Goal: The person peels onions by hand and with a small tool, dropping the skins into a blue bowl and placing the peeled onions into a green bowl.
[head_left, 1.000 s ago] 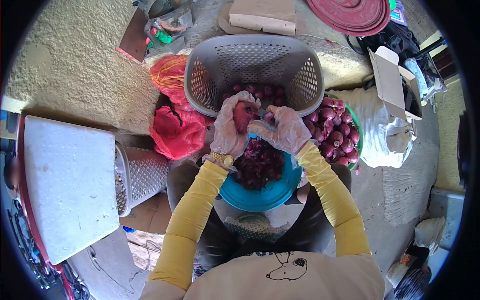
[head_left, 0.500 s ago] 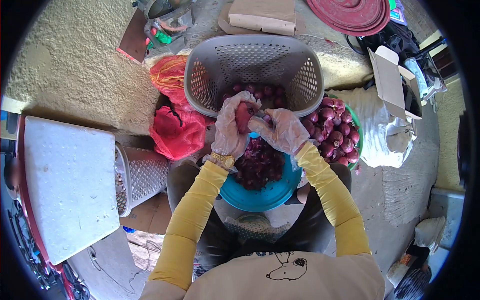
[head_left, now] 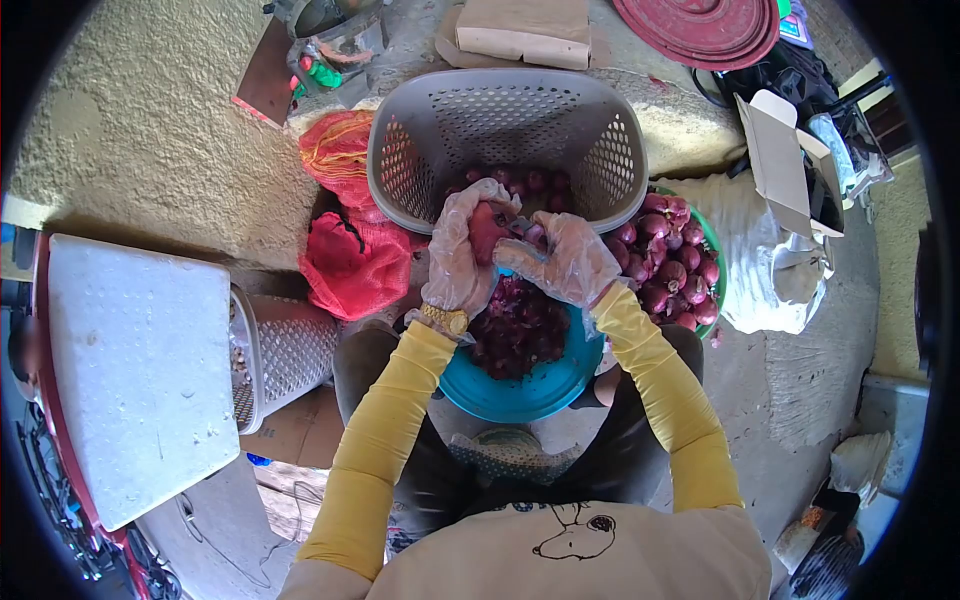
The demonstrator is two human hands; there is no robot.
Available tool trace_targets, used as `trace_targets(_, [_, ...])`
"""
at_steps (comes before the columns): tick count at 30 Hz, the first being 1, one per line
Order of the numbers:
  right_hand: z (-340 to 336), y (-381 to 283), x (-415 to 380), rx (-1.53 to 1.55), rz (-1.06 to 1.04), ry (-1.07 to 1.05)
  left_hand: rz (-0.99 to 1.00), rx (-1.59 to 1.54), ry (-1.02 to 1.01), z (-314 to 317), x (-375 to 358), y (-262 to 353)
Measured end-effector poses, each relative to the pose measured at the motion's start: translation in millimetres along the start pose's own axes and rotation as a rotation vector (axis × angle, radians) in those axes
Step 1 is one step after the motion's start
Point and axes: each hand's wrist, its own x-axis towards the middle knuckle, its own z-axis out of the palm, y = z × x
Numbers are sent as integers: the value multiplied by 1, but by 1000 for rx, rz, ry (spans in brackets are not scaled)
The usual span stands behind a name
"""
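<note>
Both my hands wear clear plastic gloves and meet above the blue basin (head_left: 520, 405), just in front of the grey basket's rim. My left hand (head_left: 462, 250) is closed around a red onion (head_left: 487, 232). My right hand (head_left: 575, 258) is closed beside it, thumb pointing left, against a small purple piece (head_left: 536, 237) that I cannot make out clearly. Dark red onion skins (head_left: 520, 335) fill much of the basin. Several red onions (head_left: 515, 183) lie at the bottom of the grey perforated basket (head_left: 510, 125). More whole onions (head_left: 675, 265) fill a green basin (head_left: 722, 262) to the right.
Red mesh sacks (head_left: 350, 255) lie left of the grey basket. Further left, a white foam box (head_left: 145, 370) stands by another perforated basket (head_left: 292, 350). A white sack (head_left: 770, 270) and an open carton (head_left: 785, 175) are on the right. A red lid (head_left: 700, 30) lies at the back.
My right fingers have shifted slightly around the purple piece, and more of it shows between the hands. The basket and basins have stayed in place.
</note>
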Motion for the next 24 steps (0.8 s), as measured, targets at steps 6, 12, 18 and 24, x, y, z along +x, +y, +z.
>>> trace_targets(6, [1, 0, 0, 8, -4, -6, -24, -31, 8, 1, 0, 1])
trace_targets(12, [4, 5, 1, 38, -56, -5, -1, 39, 15, 2, -1, 2])
trace_targets(18, [4, 6, 0, -10, -55, 58, 25, 117, -21, 1, -3, 3])
trace_targets(24, [7, 17, 2, -48, -146, 125, 104, 247, -60, 2, -3, 1])
